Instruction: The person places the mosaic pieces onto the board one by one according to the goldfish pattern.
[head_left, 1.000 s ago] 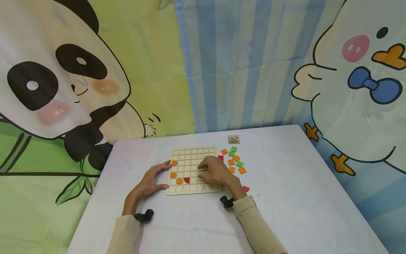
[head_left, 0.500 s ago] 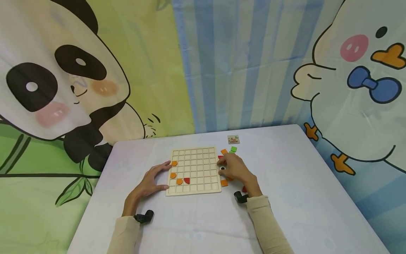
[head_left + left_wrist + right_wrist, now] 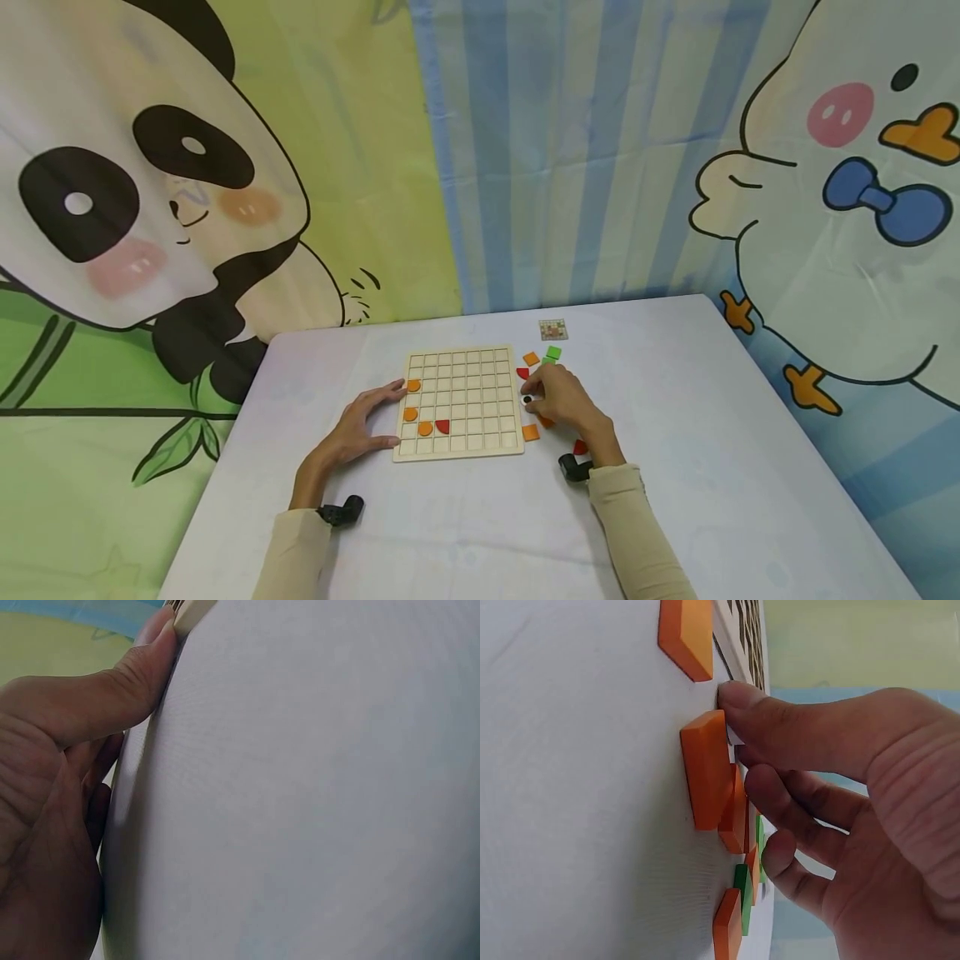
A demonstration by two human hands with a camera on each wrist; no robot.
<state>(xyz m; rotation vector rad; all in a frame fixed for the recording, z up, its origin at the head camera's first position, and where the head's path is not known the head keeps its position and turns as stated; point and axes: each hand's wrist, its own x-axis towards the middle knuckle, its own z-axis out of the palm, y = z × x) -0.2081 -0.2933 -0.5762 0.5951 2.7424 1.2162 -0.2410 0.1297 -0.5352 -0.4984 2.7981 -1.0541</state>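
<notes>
At its left edge, a pale wooden grid board [image 3: 459, 404] is touched by my left hand [image 3: 351, 429], thumb and fingers spread apart. The thumb [image 3: 139, 679] meets the board's edge in the left wrist view. Just right of the board, my right hand [image 3: 562, 396] pinches a small white piece with a black dot [image 3: 527, 400] between thumb and forefinger, low over the table. The fingers partly hide this piece in the right wrist view. On the board are several orange round pieces [image 3: 426, 428] and a red quarter-circle piece [image 3: 442, 427].
Around the right hand lie orange square tiles [image 3: 531, 432], green tiles [image 3: 553, 352], and red pieces [image 3: 522, 373], one near the wrist. A small patterned card [image 3: 552, 329] lies farther back on the white table [image 3: 675, 400]. Printed curtains hang behind.
My right hand has moved right, from over the board to the loose pieces, and now has the white piece at its fingertips. My left hand stays at the board's edge.
</notes>
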